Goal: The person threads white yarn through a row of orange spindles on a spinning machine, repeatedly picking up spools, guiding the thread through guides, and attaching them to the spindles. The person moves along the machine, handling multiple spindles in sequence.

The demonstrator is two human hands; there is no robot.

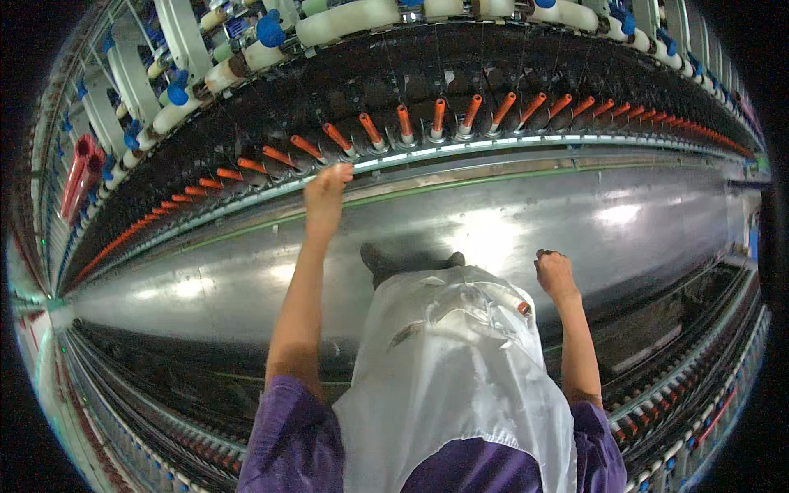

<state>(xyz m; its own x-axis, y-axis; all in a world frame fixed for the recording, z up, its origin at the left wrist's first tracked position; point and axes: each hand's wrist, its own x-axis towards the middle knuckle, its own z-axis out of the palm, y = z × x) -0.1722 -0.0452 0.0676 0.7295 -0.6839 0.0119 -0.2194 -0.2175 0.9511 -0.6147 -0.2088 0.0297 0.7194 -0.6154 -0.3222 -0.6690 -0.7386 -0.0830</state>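
A long row of orange bobbin tubes (pixel 404 121) stands upright on the spindles of a spinning frame in front of me. My left hand (pixel 326 195) is raised to the pale metal rail (pixel 427 149) just below these tubes. Its fingers are closed together, and whatever they hold, if anything, is hidden. Lower and to the right, my right hand (pixel 556 275) is half curled over the aisle, away from the machine. A small dark thing (pixel 541 254) shows at its fingertips, too small to make out.
White rollers (pixel 349 22) with blue knobs (pixel 269 29) run above the spindles. Dark red tubes (pixel 82 174) hang at the far left. Across the shiny aisle floor (pixel 485 234), a second machine row (pixel 657 411) lies behind me. I wear a white apron (pixel 444 361).
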